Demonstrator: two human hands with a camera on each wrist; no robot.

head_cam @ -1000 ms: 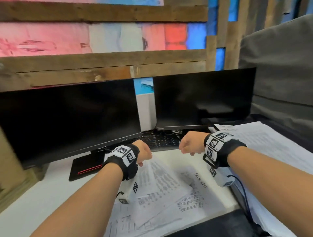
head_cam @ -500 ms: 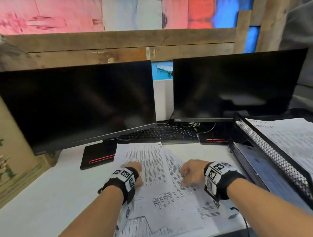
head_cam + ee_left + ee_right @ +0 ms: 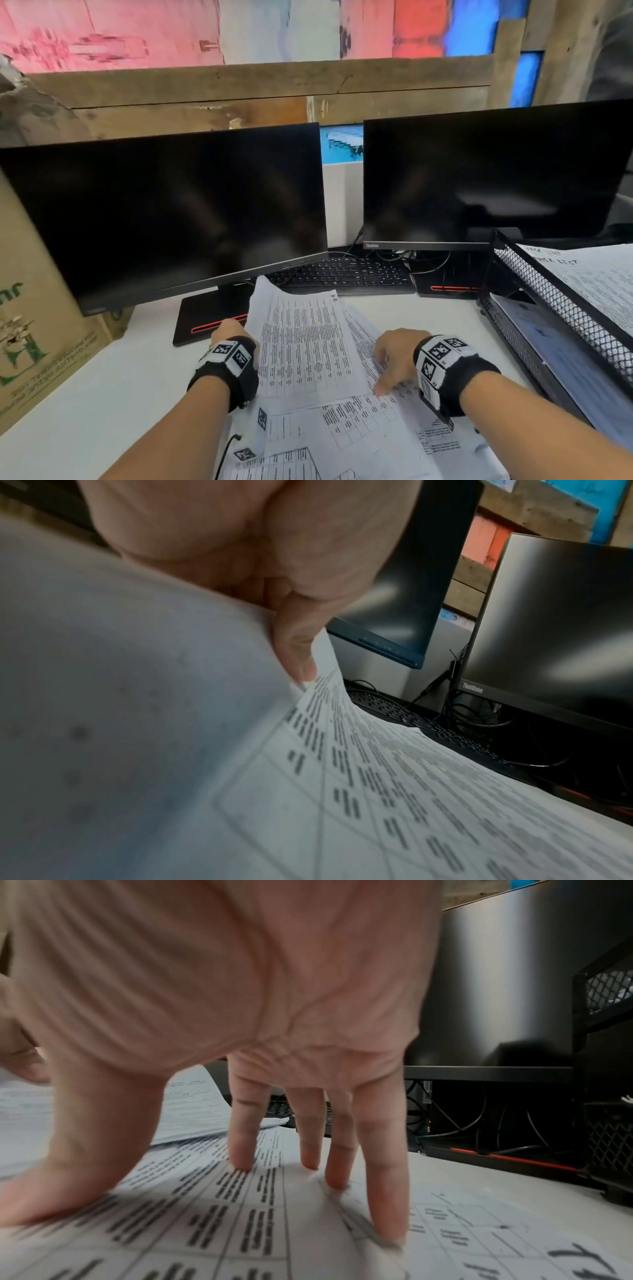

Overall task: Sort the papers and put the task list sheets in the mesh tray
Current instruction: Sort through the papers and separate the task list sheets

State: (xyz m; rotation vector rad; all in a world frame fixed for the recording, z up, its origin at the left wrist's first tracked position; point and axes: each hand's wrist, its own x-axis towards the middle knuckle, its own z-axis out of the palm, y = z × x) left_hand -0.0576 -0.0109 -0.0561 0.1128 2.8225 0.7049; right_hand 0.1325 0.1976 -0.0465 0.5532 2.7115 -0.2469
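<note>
Printed sheets (image 3: 359, 431) lie overlapping on the white desk in front of me. My left hand (image 3: 230, 334) pinches the left edge of the top sheet (image 3: 305, 346) and holds that side raised; in the left wrist view the thumb (image 3: 294, 647) presses on the curled paper (image 3: 394, 791). My right hand (image 3: 394, 359) rests on the sheets beneath, its straight fingers (image 3: 383, 1191) pressing on a sheet (image 3: 240, 1218) with handwritten letters at its corner. The black mesh tray (image 3: 561, 315) stands at the right, with handwritten-headed sheets (image 3: 596, 274) in its upper tier.
Two dark monitors (image 3: 171, 212) (image 3: 493, 174) stand behind the papers, with a black keyboard (image 3: 342, 274) and cables between their bases. A cardboard box (image 3: 37, 308) is at the left edge. A lower tray tier (image 3: 565, 363) holds a bluish sheet.
Both hands came down from in front of the keyboard onto the papers. The left hand has taken hold of the top sheet's left edge and raised it; the right hand now presses on the pile.
</note>
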